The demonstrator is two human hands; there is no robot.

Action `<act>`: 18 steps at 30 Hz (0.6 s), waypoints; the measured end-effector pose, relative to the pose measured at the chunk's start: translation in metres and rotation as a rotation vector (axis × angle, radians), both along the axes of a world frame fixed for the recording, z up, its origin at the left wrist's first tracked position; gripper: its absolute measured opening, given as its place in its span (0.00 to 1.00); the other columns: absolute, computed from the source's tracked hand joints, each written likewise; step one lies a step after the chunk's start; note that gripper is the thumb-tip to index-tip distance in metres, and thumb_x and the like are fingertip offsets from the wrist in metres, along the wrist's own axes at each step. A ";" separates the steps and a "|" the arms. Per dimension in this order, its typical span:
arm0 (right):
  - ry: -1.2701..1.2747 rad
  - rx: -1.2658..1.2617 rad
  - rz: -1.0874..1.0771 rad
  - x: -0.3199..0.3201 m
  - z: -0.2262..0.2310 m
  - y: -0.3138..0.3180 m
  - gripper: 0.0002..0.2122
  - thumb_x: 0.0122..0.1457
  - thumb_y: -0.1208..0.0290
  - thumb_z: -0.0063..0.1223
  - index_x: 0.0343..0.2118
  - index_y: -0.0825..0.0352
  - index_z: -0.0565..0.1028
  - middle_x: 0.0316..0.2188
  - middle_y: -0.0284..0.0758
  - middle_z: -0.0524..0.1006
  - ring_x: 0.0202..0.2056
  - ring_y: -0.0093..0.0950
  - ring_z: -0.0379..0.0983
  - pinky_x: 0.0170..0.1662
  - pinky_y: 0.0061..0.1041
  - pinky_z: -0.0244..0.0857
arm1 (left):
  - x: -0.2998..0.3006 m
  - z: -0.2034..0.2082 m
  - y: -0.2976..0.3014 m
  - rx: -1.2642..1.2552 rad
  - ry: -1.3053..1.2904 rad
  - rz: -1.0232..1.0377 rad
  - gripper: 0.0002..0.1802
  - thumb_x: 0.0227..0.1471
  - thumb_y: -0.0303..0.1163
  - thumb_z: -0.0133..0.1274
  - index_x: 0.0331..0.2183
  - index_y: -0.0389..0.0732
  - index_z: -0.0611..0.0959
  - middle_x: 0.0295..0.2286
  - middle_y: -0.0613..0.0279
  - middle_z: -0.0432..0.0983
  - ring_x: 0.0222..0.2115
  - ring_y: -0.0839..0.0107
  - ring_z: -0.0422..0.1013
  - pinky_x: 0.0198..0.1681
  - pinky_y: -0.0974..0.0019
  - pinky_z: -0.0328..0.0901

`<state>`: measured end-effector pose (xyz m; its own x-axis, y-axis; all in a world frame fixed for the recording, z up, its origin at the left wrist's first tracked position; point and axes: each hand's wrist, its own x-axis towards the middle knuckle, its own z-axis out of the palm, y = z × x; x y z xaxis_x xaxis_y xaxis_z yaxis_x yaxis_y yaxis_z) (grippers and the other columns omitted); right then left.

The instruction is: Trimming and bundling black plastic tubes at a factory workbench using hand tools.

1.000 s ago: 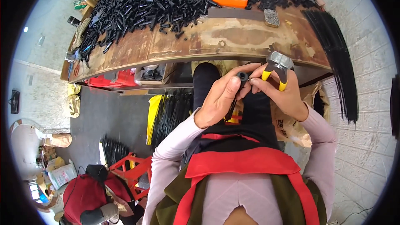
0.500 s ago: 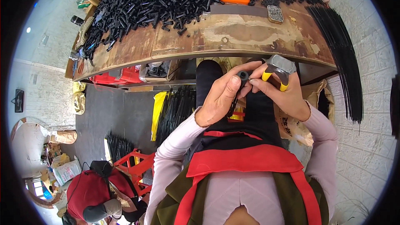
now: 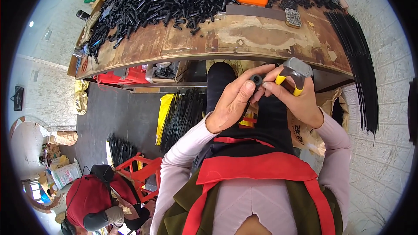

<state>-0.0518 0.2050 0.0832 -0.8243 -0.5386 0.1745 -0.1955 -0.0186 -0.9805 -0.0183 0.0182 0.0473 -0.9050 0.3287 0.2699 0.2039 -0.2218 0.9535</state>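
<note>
Left hand (image 3: 233,104) pinching short black rubber tube (image 3: 257,79), right hand (image 3: 300,100) gripping yellow-handled metal pliers (image 3: 294,73) beside it; heap of black tube pieces (image 3: 174,0) on worn wooden desk (image 3: 244,39) seemingly awaiting.

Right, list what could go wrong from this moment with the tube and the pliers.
1. The left hand pinches the short black tube between fingertips, over the lap and clear of the workbench; a slip would likely drop it to the floor.
2. The right hand grips yellow-handled pliers right beside the left fingertips, so closing them carelessly could nip a finger.
3. The pile of black tubes reaches the bench edge and might spill if bumped.
</note>
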 end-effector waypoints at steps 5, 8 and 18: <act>-0.011 -0.020 -0.012 0.000 0.005 -0.005 0.03 0.59 0.80 0.55 0.36 0.71 0.74 0.30 0.31 0.75 0.31 0.18 0.71 0.35 0.18 0.66 | 0.002 0.007 -0.004 -0.032 -0.032 0.003 0.34 0.66 0.51 0.33 0.58 0.31 0.64 0.25 0.70 0.63 0.26 0.81 0.56 0.31 0.78 0.54; 0.104 0.039 -0.007 -0.012 -0.005 -0.002 0.06 0.57 0.79 0.57 0.36 0.71 0.74 0.29 0.31 0.75 0.28 0.18 0.71 0.34 0.19 0.66 | -0.001 0.003 -0.006 0.003 -0.021 -0.037 0.34 0.66 0.51 0.34 0.60 0.32 0.62 0.26 0.70 0.62 0.26 0.81 0.55 0.30 0.77 0.54; -0.216 0.390 0.050 -0.005 0.027 0.002 0.08 0.61 0.67 0.52 0.33 0.68 0.70 0.16 0.30 0.71 0.17 0.18 0.66 0.22 0.22 0.59 | -0.019 -0.023 -0.026 0.259 -0.037 0.025 0.39 0.63 0.56 0.35 0.59 0.30 0.60 0.21 0.70 0.59 0.21 0.80 0.53 0.25 0.74 0.50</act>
<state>-0.0572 0.2073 0.1101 -0.7906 -0.5704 -0.2227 0.0059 0.3567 -0.9342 -0.0369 -0.0078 0.0238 -0.9228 0.2304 0.3088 0.1783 -0.4550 0.8725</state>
